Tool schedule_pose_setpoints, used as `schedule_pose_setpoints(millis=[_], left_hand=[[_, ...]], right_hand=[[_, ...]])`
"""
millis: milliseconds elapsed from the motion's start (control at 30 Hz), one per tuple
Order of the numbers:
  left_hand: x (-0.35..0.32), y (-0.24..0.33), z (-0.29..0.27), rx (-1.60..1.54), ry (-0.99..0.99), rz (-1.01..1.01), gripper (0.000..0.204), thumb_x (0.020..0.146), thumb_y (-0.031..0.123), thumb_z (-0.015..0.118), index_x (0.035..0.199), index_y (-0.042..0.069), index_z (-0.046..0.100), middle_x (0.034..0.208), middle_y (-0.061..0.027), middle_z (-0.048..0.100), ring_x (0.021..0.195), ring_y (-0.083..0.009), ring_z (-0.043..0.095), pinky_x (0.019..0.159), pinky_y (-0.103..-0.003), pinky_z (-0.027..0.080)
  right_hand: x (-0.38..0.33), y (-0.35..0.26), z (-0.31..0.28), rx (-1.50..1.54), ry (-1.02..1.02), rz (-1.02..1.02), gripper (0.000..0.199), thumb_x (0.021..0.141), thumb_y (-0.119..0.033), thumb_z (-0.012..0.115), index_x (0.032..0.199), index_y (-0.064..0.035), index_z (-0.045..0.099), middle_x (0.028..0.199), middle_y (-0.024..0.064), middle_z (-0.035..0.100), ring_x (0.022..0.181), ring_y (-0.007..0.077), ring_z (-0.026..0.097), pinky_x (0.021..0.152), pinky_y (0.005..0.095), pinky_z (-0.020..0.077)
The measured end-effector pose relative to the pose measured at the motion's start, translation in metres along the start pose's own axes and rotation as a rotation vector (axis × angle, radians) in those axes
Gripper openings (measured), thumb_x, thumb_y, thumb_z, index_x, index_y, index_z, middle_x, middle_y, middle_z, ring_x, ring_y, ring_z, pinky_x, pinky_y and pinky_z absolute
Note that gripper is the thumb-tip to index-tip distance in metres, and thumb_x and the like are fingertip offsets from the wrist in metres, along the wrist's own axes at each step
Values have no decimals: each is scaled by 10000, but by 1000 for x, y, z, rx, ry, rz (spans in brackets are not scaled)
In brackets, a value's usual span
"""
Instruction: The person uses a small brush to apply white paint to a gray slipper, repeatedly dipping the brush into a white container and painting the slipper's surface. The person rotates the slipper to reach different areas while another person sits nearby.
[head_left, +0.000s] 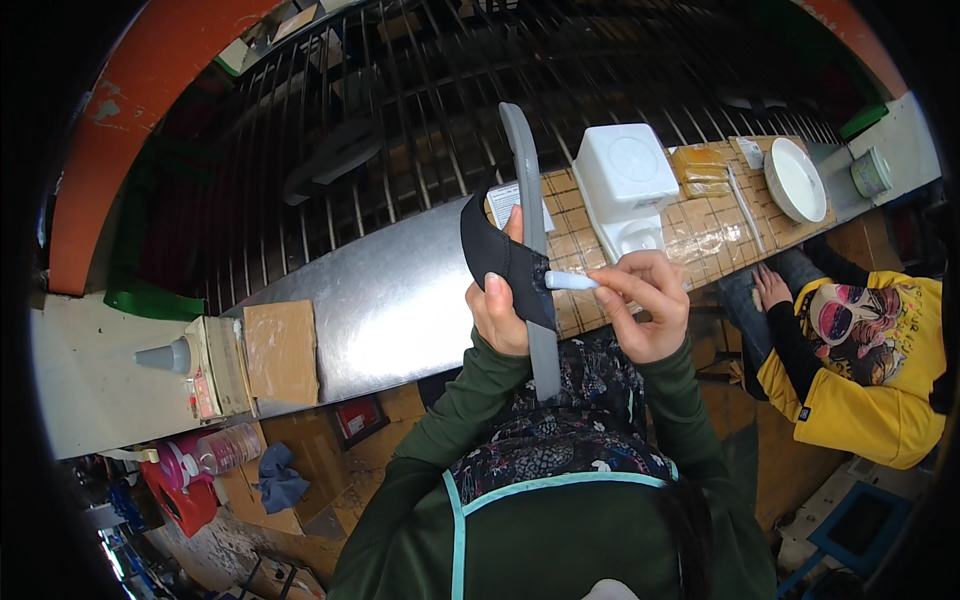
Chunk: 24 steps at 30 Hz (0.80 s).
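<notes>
My left hand (500, 312) grips a slide sandal with a grey sole (527, 180) and a wide black strap (508, 258). It is held on edge, its sole facing right. Between the fingertips of my right hand (648, 305) is a short pale blue stick (570, 281), whose exact kind I cannot make out. The stick's far end meets the edge where strap and sole join. Just beyond my right hand, a white plastic dispenser (625, 175) stands on the cardboard-covered part of the bench.
Along the metal bench (350, 290) runs a rack of metal rollers (400, 120), with another sandal (335, 162) on it. To the right are yellow blocks (702, 172), a white bowl (796, 180) and a person in yellow (865, 350). Flat cardboard (281, 352) lies at left.
</notes>
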<state>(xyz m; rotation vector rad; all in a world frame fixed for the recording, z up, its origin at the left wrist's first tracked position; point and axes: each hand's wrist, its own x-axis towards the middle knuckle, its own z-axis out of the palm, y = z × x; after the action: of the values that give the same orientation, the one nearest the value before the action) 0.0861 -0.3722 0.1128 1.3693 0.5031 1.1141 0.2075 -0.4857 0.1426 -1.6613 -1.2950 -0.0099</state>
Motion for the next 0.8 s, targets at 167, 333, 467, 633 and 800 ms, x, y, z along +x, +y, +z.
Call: schedule_pose_setpoints(millis=[167, 333, 467, 633, 800], left_hand=[[4, 2, -8, 45, -108, -47, 732, 943, 454, 202, 1442, -76, 277, 1419, -179, 419, 1256, -231, 450, 1048, -341, 353], [7, 2, -6, -29, -98, -30, 747, 939, 474, 215, 1455, -64, 255, 1416, -169, 422, 1246, -221, 456, 1037, -334, 366], [9, 3, -6, -25, -84, -41, 762, 935, 491, 224, 1460, -61, 240, 1421, -169, 413, 1247, -221, 456, 1035, -331, 370], [13, 3, -4, -97, -91, -52, 766, 936, 496, 230, 1459, -64, 236, 1424, -173, 408, 1253, -224, 453, 1041, -337, 370], [16, 0, 1, -80, 51, 18, 638, 944, 342, 202, 1378, -73, 416, 1262, -173, 581, 955, -165, 586, 812, -276, 459]], right_hand=[[-2, 0, 0, 24, -5, -5, 217, 727, -103, 751, 943, -100, 746, 844, -3, 599, 641, 99, 533, 724, 281, 273], [-4, -2, 0, 45, -13, 0, 209, 731, -102, 746, 939, -98, 746, 840, -1, 596, 636, 101, 531, 724, 282, 271], [-5, -3, -1, 39, -31, -5, 208, 730, -99, 744, 939, -98, 745, 837, -2, 595, 635, 102, 527, 724, 282, 272], [-6, -4, 0, 59, -38, 4, 208, 728, -96, 744, 936, -102, 746, 835, -2, 594, 636, 102, 520, 722, 282, 273], [-7, -6, -2, 54, -58, -7, 205, 731, -94, 743, 936, -103, 746, 836, 0, 593, 641, 101, 522, 717, 282, 282]])
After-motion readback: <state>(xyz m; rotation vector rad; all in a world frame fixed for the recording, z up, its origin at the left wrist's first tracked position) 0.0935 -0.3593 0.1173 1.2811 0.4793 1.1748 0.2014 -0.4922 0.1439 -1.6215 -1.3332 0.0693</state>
